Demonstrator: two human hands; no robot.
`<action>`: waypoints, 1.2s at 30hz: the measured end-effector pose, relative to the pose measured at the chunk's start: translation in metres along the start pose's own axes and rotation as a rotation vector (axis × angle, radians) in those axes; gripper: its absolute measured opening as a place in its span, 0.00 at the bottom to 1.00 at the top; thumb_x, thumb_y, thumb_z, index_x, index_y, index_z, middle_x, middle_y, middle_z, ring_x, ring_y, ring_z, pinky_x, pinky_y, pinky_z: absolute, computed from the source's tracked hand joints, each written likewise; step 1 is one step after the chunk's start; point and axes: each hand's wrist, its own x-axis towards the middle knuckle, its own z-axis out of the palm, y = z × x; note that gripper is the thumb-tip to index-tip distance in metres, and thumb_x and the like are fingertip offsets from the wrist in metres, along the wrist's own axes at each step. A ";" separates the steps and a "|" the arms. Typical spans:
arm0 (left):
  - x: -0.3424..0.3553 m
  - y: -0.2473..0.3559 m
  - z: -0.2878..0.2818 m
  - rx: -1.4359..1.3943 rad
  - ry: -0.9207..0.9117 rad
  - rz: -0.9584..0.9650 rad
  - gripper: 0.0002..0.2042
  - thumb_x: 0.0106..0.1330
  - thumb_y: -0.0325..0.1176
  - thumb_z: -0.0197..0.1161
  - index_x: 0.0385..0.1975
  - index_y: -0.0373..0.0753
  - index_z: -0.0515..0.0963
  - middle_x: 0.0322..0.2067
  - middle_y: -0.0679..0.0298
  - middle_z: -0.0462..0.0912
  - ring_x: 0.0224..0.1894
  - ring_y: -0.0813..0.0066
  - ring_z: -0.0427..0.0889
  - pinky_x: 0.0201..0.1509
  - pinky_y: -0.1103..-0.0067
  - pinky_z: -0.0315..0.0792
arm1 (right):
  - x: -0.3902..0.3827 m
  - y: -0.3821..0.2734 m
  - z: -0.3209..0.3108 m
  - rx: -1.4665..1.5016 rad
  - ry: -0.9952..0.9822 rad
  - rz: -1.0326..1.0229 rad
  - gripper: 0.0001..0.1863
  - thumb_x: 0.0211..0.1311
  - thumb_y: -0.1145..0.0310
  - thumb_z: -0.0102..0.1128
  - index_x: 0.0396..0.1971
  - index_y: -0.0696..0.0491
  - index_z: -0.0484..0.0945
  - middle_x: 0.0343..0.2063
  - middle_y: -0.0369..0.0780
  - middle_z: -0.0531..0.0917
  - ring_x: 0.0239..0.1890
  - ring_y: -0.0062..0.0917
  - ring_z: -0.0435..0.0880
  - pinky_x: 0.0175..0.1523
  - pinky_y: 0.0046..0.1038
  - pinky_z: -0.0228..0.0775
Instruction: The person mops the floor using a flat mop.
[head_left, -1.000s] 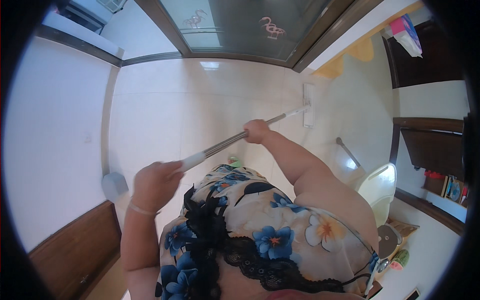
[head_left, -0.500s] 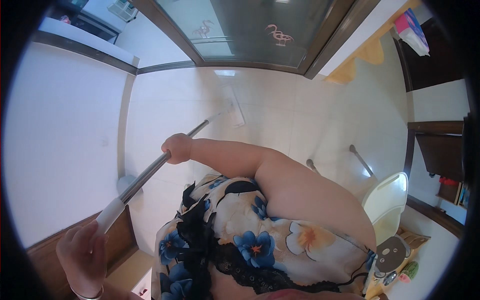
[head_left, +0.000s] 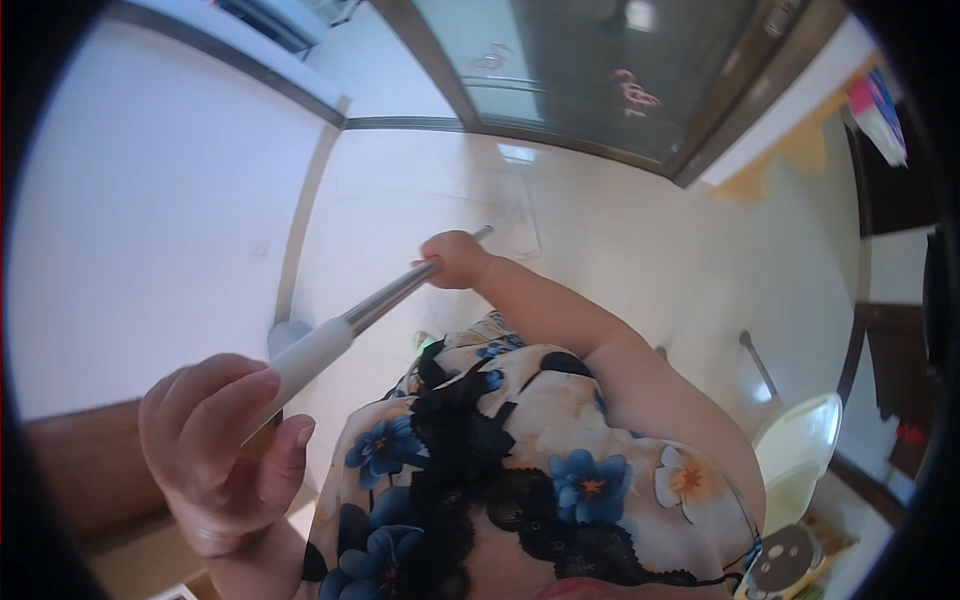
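A flat mop slants across the left half of the view, with a white grip (head_left: 312, 362) and a steel pole. At the grip's upper end is my left hand (head_left: 225, 450), its fingers curled over the handle and the thumb a little apart. Farther down, my right hand (head_left: 455, 260) is closed around the steel pole (head_left: 385, 300), my right arm reaching across my body. The pale mop head (head_left: 522, 225) rests flat on the shiny floor beyond my right hand; it is faint against the tiles.
Pale tiles (head_left: 640, 250) spread ahead up to a brown-framed glass door (head_left: 590, 90). A white wall panel (head_left: 170, 230) stands on the left, above brown wood (head_left: 85, 455). At right are a cream plastic chair (head_left: 800, 450) and a thin leg (head_left: 758, 362). A tissue pack (head_left: 878, 115) hangs at upper right.
The view has shifted, so the room appears farther right. Both hands have moved up and right in the picture with the mop, and my left thumb is more spread from the fingers.
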 end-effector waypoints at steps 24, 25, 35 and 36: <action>-0.129 -0.073 0.061 -1.551 0.283 -0.262 0.13 0.55 0.32 0.60 0.11 0.43 0.67 0.15 0.64 0.75 0.20 0.69 0.76 0.47 0.66 0.71 | -0.041 -0.010 0.020 -0.128 -0.492 -0.028 0.12 0.47 0.54 0.58 0.18 0.48 0.78 0.23 0.42 0.82 0.30 0.41 0.81 0.38 0.41 0.74; -0.127 -0.076 0.064 -1.565 0.264 -0.311 0.13 0.54 0.32 0.61 0.11 0.42 0.67 0.15 0.64 0.75 0.20 0.68 0.76 0.47 0.66 0.71 | -0.042 -0.004 0.019 -0.126 -0.458 -0.028 0.13 0.49 0.54 0.58 0.17 0.48 0.78 0.22 0.42 0.82 0.29 0.41 0.81 0.37 0.41 0.73; -0.055 -0.108 0.016 -1.420 -0.188 -0.018 0.12 0.47 0.29 0.64 0.12 0.40 0.66 0.15 0.61 0.73 0.18 0.63 0.75 0.38 0.67 0.72 | 0.002 -0.028 0.035 0.121 -0.072 -0.302 0.17 0.55 0.59 0.57 0.09 0.49 0.71 0.14 0.41 0.76 0.21 0.41 0.77 0.28 0.41 0.70; -0.047 -0.104 0.010 -1.380 -0.255 -0.019 0.10 0.45 0.28 0.65 0.14 0.41 0.68 0.16 0.61 0.74 0.19 0.64 0.76 0.37 0.68 0.73 | 0.006 -0.030 0.039 0.125 -0.080 -0.297 0.17 0.55 0.59 0.57 0.09 0.49 0.71 0.14 0.41 0.76 0.21 0.41 0.77 0.28 0.41 0.70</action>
